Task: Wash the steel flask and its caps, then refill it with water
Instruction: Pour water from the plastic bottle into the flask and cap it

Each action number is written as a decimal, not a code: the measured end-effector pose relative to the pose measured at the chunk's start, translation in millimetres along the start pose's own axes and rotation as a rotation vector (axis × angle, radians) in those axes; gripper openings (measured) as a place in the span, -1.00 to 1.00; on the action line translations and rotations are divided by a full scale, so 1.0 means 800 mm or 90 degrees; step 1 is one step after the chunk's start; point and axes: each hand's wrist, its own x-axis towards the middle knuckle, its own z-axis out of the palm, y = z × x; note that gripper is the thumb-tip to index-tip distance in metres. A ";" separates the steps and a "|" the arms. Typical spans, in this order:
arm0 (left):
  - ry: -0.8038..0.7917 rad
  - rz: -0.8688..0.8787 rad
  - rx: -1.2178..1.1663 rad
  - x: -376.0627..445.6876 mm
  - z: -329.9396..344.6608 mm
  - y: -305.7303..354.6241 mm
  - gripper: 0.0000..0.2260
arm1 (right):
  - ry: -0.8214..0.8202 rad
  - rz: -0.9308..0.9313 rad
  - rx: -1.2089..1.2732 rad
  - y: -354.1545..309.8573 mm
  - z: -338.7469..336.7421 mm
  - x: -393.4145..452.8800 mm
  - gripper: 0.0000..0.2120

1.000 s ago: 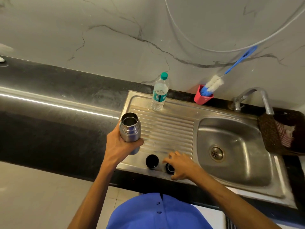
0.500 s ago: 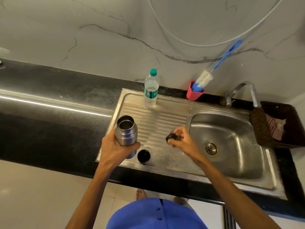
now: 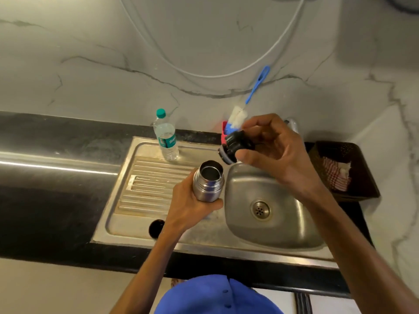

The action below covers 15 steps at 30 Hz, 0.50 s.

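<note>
Wide black stone tabletop runs along a marbled grey wall, and set into it sits the stainless steel sink, ribbed draining board on its left, round basin with a drain on its right. At the far right edge of the tabletop there's a dark woven basket with a red-checked cloth inside. Standing upright at the back of the draining board: a clear plastic water bottle with a green cap.

Now the left hand: its grip is wrapped around the lower body of the cylindrical steel flask, held upright above the seam between draining board and basin, mouth open and uncapped. The right hand is raised just above and to the right of the flask's mouth, thumb and fingers pinching a black ribbed screw cap, tilted, not touching the flask.

Behind that cap, a small red cup holds a bottle brush with white and blue bristles and a blue handle leaning against the wall. Last, a round black cap rests on the front of the draining board, just beside the left wrist.
</note>
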 end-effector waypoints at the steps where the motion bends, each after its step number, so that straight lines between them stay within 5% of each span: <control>1: -0.009 0.001 -0.006 0.001 0.016 0.006 -0.45 | -0.016 -0.013 -0.023 -0.004 -0.012 -0.004 -0.55; 15: -0.062 0.012 -0.027 0.003 0.176 0.048 -0.43 | -0.159 -0.140 -0.436 0.003 -0.156 -0.041 -0.52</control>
